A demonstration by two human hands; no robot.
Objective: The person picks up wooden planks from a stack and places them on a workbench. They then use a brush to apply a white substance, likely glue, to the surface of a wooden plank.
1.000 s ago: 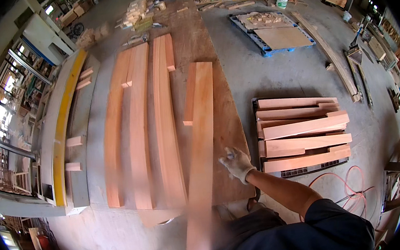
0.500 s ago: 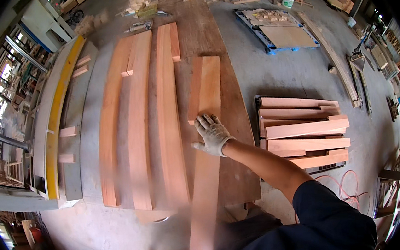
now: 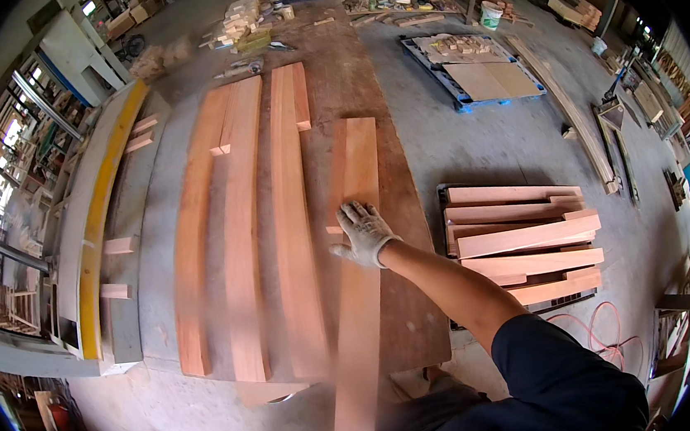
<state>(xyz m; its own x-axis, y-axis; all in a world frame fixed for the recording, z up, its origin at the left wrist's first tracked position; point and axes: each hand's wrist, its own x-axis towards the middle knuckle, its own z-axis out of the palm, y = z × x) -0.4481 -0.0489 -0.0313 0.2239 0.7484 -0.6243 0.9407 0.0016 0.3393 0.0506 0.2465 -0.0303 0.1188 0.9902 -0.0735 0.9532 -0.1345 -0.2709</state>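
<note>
My right hand (image 3: 365, 236), in a pale work glove, lies palm down on a long reddish wooden board (image 3: 353, 343). Its fingers are stretched along the board and the thumb reaches to the left edge. A shorter wood piece (image 3: 336, 185) sits against the board's left side, just ahead of the hand. The near end of the board runs past the table edge, blurred, toward the lower rim. Parallel to it on the brown table (image 3: 413, 317) lie more long boards, one (image 3: 293, 220) nearest on the left. My left hand is out of sight.
At right, a stack of cut boards (image 3: 530, 237) rests on a dark pallet. Farther off stand a blue pallet (image 3: 463, 107) with a flat sheet and a white bucket (image 3: 491, 14). Small wood blocks (image 3: 243, 17) crowd the table's far end. A yellow-edged bench (image 3: 93, 273) stands left.
The whole view has tilted, so the table and boards appear lower. My right hand has moved slightly farther forward along the board, still flat on it.
</note>
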